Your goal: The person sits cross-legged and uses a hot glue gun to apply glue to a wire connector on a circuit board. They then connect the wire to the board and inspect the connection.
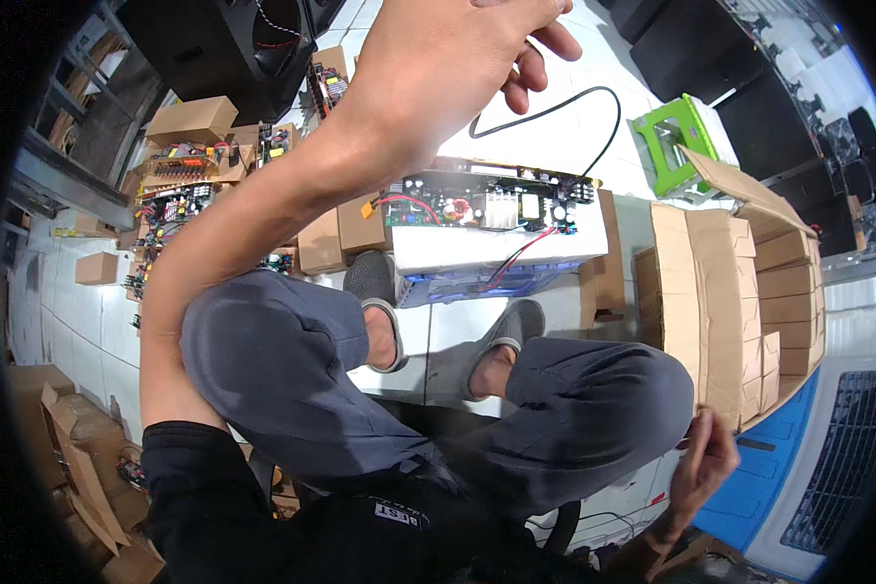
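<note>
My left arm rises across the picture, and my left hand (482,58) is raised close to the camera, partly cut off by the upper edge. Its visible fingers are curled; anything in its grip is hidden. Below it, a long green circuit board (457,201) with a copper coil, silver heat sinks and capacitors lies on a white-topped blue box (496,248). Red and black wires (516,261) hang over the front, and a black cable (605,92) loops behind the board. Beside my right knee, my right hand (708,462) is closed with bent fingers; what it pinches cannot be made out.
An open carton (701,311) with cardboard dividers stands at right, near a green step stool (674,146) and a blue and white cooler-like unit (798,477). More circuit boards (175,209) and small boxes (193,121) crowd the left. Black speaker cabinets (204,58) stand at far left.
</note>
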{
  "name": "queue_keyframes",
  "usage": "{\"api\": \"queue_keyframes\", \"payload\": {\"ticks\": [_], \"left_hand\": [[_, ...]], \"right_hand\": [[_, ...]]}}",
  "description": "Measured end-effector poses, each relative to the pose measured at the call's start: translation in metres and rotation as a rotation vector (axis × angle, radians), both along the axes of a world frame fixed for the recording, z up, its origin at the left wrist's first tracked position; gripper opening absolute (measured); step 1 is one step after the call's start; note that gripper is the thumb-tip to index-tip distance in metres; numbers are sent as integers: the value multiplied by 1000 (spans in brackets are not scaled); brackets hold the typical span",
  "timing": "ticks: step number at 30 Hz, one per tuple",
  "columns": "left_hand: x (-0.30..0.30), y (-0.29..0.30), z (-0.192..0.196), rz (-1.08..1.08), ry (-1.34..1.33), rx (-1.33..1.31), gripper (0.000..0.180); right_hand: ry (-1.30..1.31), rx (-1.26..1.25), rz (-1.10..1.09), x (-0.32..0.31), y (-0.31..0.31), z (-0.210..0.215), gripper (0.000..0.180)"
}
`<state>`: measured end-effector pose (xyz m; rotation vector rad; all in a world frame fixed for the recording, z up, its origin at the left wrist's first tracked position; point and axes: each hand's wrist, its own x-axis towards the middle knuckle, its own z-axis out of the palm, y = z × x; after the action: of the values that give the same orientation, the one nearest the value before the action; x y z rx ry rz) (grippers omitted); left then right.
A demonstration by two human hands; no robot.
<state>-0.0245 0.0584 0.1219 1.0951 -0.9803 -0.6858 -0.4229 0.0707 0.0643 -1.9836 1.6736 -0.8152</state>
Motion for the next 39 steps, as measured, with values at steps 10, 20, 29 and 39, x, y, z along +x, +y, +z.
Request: {"api": "queue_keyframes", "payload": {"ticks": [10, 20, 29, 39], "left_hand": [[22, 19, 4, 81, -33, 122, 28], [5, 38, 22, -32, 84, -42, 25], [0, 39, 23, 42, 12, -134, 24], [-3, 39, 18, -5, -13, -119, 24]], "right_hand": [[339, -83, 635, 170, -87, 59, 15], [393, 241, 973, 259, -220, 0, 22], [471, 227, 1275, 281, -213, -13, 19], [462, 165, 1014, 252, -219, 0, 18]]}}
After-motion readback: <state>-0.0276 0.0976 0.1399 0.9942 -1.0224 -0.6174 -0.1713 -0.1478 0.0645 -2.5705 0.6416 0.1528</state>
